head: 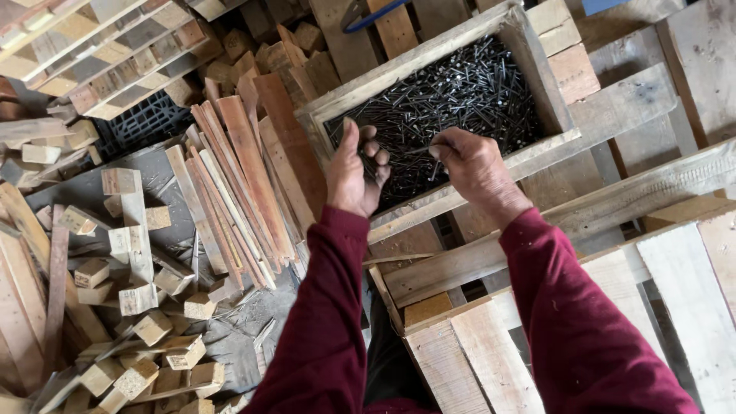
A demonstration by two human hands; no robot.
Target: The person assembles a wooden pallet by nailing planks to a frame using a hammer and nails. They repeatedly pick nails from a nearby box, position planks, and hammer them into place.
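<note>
A shallow wooden box [537, 61] at top centre is full of dark nails [460, 92]. My left hand [354, 170] hovers over its near left corner, fingers curled around several nails. My right hand [475, 172] is over the box's near edge, pinching a nail between thumb and fingers. Both arms wear dark red sleeves [330, 307]. The box rests on rough pallet boards [613, 199].
Long thin reddish wood strips [238, 184] lie beside the box on the left. Many short wood blocks [138, 299] are scattered at lower left. Stacked pallets [100, 54] sit at top left, a black plastic crate [146, 123] below them. Pallet planks [690, 291] fill the right.
</note>
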